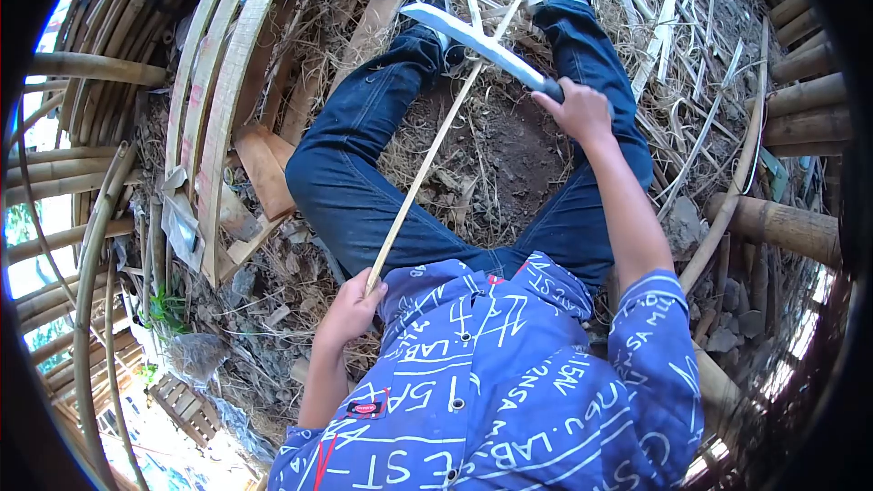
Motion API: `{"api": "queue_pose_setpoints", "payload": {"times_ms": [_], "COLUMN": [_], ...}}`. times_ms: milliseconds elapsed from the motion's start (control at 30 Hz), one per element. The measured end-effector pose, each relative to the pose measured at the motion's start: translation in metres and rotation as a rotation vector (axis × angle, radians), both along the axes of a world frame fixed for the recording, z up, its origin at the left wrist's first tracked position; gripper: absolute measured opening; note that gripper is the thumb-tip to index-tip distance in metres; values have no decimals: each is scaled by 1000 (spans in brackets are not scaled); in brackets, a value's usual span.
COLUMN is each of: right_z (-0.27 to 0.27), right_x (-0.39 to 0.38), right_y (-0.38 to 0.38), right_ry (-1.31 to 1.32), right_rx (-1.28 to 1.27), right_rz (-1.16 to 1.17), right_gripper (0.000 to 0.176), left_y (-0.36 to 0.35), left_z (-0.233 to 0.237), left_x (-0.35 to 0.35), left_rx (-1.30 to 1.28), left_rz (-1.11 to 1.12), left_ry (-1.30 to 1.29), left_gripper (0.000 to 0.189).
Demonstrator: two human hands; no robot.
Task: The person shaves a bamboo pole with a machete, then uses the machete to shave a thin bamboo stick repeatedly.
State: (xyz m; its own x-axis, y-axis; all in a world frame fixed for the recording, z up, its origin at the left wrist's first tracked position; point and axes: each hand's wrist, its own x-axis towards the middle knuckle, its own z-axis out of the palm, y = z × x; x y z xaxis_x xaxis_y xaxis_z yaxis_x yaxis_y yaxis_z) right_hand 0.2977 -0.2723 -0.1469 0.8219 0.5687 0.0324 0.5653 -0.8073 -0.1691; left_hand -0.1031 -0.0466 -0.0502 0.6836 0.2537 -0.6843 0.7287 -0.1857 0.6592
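Observation:
My right hand [582, 112] grips the dark handle of a machete [477, 43], whose long pale blade points up and left between my lower legs. Under the blade, a thin bamboo strip [426, 164] runs diagonally from the ground beyond my feet back to my left hip. My left hand [353, 306] is closed around the near end of that strip. The blade overlaps the strip around its upper part in this view. Both of my legs, in dark jeans, are spread apart on either side of bare soil.
A wooden pallet-like frame [223, 100] lies to the left beside my knee. Bamboo shavings [668, 27] and split strips litter the ground at the upper right. Bamboo poles [777, 225] form walls on both sides. Stones [684, 229] lie near my right elbow.

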Motion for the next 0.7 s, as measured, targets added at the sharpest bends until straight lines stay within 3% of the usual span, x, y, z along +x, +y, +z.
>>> {"api": "queue_pose_setpoints", "payload": {"times_ms": [167,300,400,700], "right_z": [19,63,72,78], "right_x": [-87,-162,-199,-211], "right_y": [3,25,36,31], "right_ry": [496,976,1042,656], "right_rx": [356,485,452,233], "right_rz": [1,51,177,432], "right_gripper": [54,41,51,60], "left_y": [-18,-36,-43,-49], "left_z": [19,28,20,24], "left_x": [29,56,55,47], "left_rx": [282,391,416,353], "left_rz": [-54,-73,-89,-51], "left_ry": [46,145,155,53], "left_gripper": [22,27,32,32]}}
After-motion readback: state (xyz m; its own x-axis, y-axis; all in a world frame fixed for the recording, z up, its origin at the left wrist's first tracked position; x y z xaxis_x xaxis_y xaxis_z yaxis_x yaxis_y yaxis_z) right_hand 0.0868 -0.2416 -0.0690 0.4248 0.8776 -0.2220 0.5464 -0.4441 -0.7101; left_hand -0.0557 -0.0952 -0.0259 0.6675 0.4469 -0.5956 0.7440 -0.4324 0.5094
